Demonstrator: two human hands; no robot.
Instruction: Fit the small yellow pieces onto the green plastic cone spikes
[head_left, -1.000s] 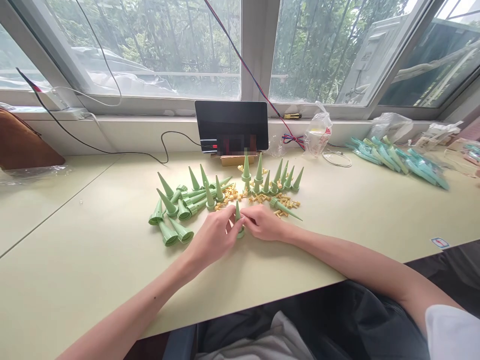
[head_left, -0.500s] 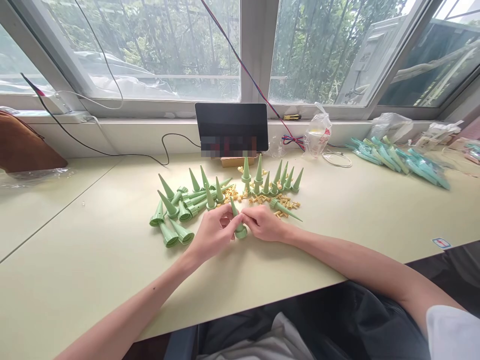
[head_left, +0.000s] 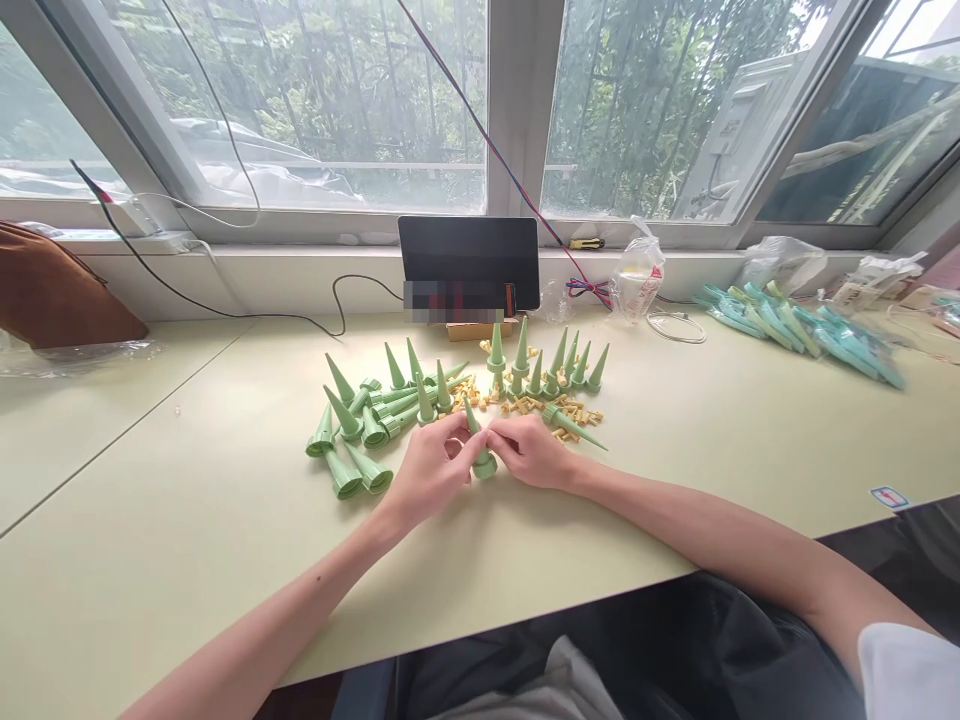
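Your left hand (head_left: 435, 460) pinches a tapered green plastic cone with a ribbed collar (head_left: 486, 466) between thumb and fingers, just above the bench (head_left: 225, 560) or resting on it; the contact is not clear. Your right hand (head_left: 536, 452) has its thumb and fingers pressed together at the cone's right side, beside your left thumb. You cannot tell whether they grip a small part.

Note the change: one second ago the cone stands nearly upright; now its tip leans left and its collar sits to the right. This tilt probably presents the cone's flank to your right fingertips.

Directly beyond your hands, small yellow plastic pieces (head_left: 577, 412) lie scattered, with one green cone on its side (head_left: 576, 429) among them. To the left, further green cones (head_left: 346, 480) stand or lie in a cluster. Behind the pieces, upright green cones (head_left: 598, 368) form a loose row before a black-screened tablet (head_left: 472, 255).
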